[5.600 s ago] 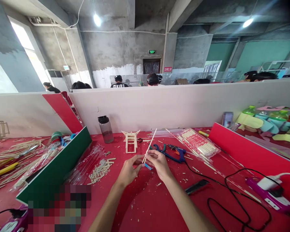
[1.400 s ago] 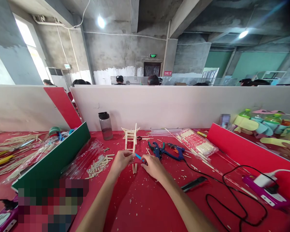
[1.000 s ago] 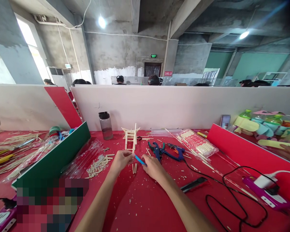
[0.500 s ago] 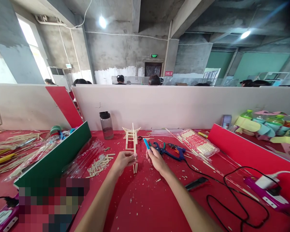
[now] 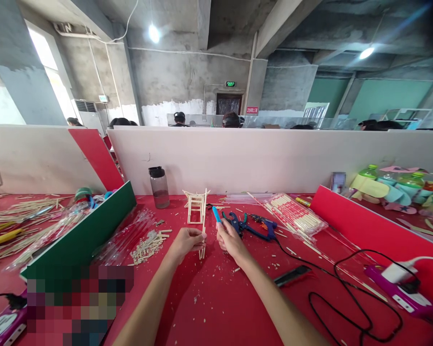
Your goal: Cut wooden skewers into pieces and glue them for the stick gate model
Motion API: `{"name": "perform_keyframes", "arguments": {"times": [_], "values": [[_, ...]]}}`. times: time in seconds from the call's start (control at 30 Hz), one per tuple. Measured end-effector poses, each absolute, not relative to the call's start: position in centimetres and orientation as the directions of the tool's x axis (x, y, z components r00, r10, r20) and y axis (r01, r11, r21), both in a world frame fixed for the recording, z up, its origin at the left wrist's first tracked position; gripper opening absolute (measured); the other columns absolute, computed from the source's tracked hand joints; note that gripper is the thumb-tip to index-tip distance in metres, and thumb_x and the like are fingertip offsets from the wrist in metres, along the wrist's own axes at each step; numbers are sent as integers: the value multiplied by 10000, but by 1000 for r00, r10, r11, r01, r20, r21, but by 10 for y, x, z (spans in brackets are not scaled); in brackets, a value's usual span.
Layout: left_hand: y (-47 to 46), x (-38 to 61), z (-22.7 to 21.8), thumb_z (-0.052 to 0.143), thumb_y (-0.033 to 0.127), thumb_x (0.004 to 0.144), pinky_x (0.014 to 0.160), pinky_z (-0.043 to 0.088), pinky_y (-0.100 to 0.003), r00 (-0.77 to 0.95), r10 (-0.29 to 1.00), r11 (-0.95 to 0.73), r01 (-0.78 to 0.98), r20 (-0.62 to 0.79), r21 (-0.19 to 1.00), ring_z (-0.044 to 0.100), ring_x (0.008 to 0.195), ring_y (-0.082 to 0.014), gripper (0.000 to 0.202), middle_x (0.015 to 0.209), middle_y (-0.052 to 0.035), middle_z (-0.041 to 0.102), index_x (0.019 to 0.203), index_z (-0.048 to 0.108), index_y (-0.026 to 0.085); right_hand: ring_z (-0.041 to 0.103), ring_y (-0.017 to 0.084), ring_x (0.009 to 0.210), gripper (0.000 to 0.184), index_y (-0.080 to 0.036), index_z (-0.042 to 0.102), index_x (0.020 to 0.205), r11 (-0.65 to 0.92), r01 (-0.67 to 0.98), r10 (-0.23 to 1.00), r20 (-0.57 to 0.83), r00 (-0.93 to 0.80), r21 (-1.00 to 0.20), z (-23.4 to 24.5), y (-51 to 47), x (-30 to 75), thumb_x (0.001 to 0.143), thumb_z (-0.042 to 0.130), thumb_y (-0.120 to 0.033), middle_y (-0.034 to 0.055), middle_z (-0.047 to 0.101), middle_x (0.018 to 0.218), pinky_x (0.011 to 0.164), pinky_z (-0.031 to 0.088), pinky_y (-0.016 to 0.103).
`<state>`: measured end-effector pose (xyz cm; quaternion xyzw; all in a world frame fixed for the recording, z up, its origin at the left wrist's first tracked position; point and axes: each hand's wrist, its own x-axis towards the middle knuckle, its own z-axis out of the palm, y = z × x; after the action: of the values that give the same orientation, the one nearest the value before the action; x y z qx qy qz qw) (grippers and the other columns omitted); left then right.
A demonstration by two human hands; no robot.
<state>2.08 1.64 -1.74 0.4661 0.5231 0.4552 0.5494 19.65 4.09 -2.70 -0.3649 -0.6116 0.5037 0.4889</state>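
Wooden frame (image 5: 189, 210) stands behind the stick (image 5: 204, 216) left hand (image 5: 185, 241) pinches; right hand (image 5: 232, 241), fingers curled, grips blue tool (image 5: 216, 214) beside clamp (image 5: 238, 225).

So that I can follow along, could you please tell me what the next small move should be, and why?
I would probably bring the blue tool to the stick: the left grip holds the stick, and the right grip holds the tool beside it, visibly apart.
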Motion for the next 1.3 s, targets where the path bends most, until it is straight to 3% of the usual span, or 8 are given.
{"name": "perform_keyframes", "arguments": {"times": [0.1, 0.2, 0.3, 0.47, 0.7, 0.87, 1.07, 1.3], "values": [[15, 21, -15, 856, 498, 551, 667, 545, -276, 46, 989, 139, 2, -139, 990, 656, 620, -157, 426, 649, -30, 675, 678, 685, 130, 620, 155, 662, 405, -227, 534, 869, 221, -93, 935, 238, -264, -971, -26, 40, 195, 878, 488, -629, 1, 627, 736, 604, 494, 244], [14, 22, -14, 858, 505, 544, 661, 543, -276, 53, 989, 135, 3, -135, 991, 656, 614, -158, 436, 640, -33, 670, 674, 689, 125, 631, 201, 886, 402, -218, 598, 867, 317, -37, 932, 318, -176, -948, -23, 41, 198, 879, 503, -608, 43, 659, 899, 775, 499, 282], [15, 23, -16, 864, 520, 514, 655, 541, -274, 49, 988, 147, -8, -147, 989, 648, 593, -149, 461, 630, -28, 664, 668, 688, 123, 587, 174, 746, 380, -214, 597, 843, 370, 14, 927, 368, -73, -929, -20, 44, 203, 877, 525, -586, 14, 611, 790, 680, 470, 261], [18, 26, -19, 884, 500, 482, 625, 531, -257, 55, 986, 159, -14, -158, 987, 639, 566, -137, 465, 592, -18, 656, 649, 674, 121, 502, 136, 549, 309, -238, 527, 835, 386, -66, 921, 388, -24, -920, -15, 42, 204, 832, 618, -533, -46, 521, 626, 545, 426, 244], [15, 29, -15, 873, 532, 488, 623, 521, -246, 98, 984, 148, -16, -146, 989, 637, 584, -133, 492, 596, -16, 662, 678, 685, 119, 658, 203, 729, 305, -237, 590, 930, 323, -37, 924, 323, -202, -946, -19, 38, 201, 861, 563, -533, 42, 688, 841, 612, 524, 289], [13, 33, -13, 872, 525, 496, 615, 515, -240, 144, 978, 156, -9, -153, 988, 625, 576, -124, 487, 602, -18, 665, 692, 694, 115, 660, 195, 741, 294, -243, 529, 803, 257, -76, 934, 268, -236, -963, -27, 40, 199, 707, 748, -414, -14, 673, 754, 690, 523, 282], [13, 37, -17, 868, 517, 503, 633, 524, -251, 177, 971, 162, 4, -160, 987, 618, 564, -120, 467, 581, 1, 648, 690, 706, 121, 634, 177, 672, 274, -242, 511, 764, 266, -73, 933, 275, -231, -961, -30, 41, 199, 696, 751, -353, -39, 626, 686, 639, 497, 262], [12, 36, -14, 880, 455, 493, 645, 523, -266, 178, 968, 175, 24, -176, 984, 617, 565, -126, 433, 573, 10, 640, 697, 707, 113, 633, 186, 670, 314, -241, 480, 723, 360, -56, 912, 364, -190, -931, -28, 39, 196, 700, 751, -397, -44, 583, 649, 630, 497, 267]]}}
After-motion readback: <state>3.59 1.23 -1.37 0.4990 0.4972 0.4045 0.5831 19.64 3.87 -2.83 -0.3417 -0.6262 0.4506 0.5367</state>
